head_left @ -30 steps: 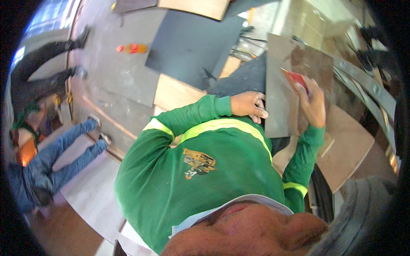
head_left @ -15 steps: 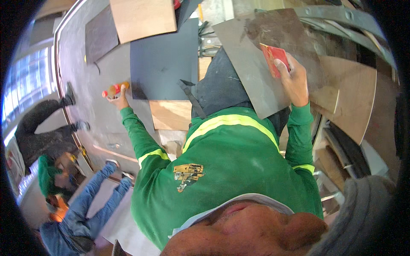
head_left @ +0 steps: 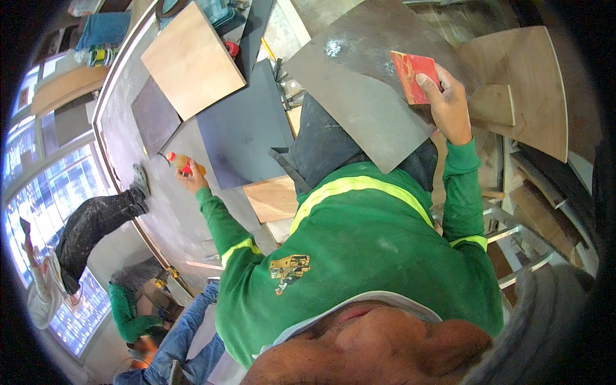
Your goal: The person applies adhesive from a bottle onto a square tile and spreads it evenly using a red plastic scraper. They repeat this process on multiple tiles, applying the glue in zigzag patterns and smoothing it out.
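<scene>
My left hand (head_left: pixel 192 179) is closed around a small clear bottle (head_left: pixel 184 163) with amber liquid, a red label and a red cap. It is held out to the left, over the grey floor. In my right hand (head_left: pixel 447 102) is a flat red rectangular piece (head_left: pixel 412 77) with tan smears, pinched between thumb and fingers. That hand is above a large grey-brown sheet (head_left: pixel 366 109) lying across my lap and legs. Part of the sheet's far surface looks dark and wet, with a shiny spot.
Dark blue-grey sheets (head_left: pixel 247 128) and a light wooden panel (head_left: pixel 192 61) lie left of my legs. More boards (head_left: pixel 532 83) lean at the right, near a metal ladder (head_left: pixel 523 256). One person stands far left; others in green (head_left: pixel 125 314) and jeans (head_left: pixel 186 340) are low at the left.
The view has swung, bringing more of the windows and the standing person into sight. My left hand still holds the bottle, now turned differently. My right hand keeps its grip on the red piece.
</scene>
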Action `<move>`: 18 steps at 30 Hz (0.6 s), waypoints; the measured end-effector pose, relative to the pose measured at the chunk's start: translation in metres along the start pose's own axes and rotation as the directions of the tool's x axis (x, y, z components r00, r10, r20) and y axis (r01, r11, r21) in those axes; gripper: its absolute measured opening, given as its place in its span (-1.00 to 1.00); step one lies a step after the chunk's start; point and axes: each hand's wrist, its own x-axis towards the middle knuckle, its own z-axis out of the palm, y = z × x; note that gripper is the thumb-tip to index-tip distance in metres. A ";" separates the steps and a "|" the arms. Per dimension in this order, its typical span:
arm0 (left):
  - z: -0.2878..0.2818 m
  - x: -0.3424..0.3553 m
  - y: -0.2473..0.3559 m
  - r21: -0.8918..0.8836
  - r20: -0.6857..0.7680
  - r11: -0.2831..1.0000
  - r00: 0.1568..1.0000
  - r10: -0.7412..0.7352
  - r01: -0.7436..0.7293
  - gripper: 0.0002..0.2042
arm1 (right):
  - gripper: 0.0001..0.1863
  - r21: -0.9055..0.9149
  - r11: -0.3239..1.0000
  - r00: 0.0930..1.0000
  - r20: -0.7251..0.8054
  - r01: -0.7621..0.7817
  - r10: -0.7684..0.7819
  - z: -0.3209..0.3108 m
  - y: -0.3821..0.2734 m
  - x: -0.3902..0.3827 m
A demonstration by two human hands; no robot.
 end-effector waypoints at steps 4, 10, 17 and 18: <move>0.020 0.001 0.133 -0.330 0.310 0.934 0.918 0.246 -0.139 -0.46 | -0.66 0.120 0.993 0.996 -0.088 0.000 0.011 -0.005 -0.002 -0.002; 0.077 -0.034 0.343 -0.240 0.640 0.636 0.374 0.672 -0.733 -0.30 | -0.65 0.094 0.994 0.991 -0.123 0.055 -0.043 -0.004 -0.007 0.011; 0.156 -0.036 0.426 -0.188 0.724 0.094 -0.073 0.686 -0.978 -0.30 | -0.64 0.091 0.989 0.974 -0.205 0.114 -0.093 -0.018 -0.017 -0.008; 0.167 -0.034 0.433 -0.223 0.703 0.056 -0.121 0.701 -0.973 -0.33 | -0.64 0.087 0.990 0.972 -0.218 0.111 -0.090 -0.020 -0.016 -0.012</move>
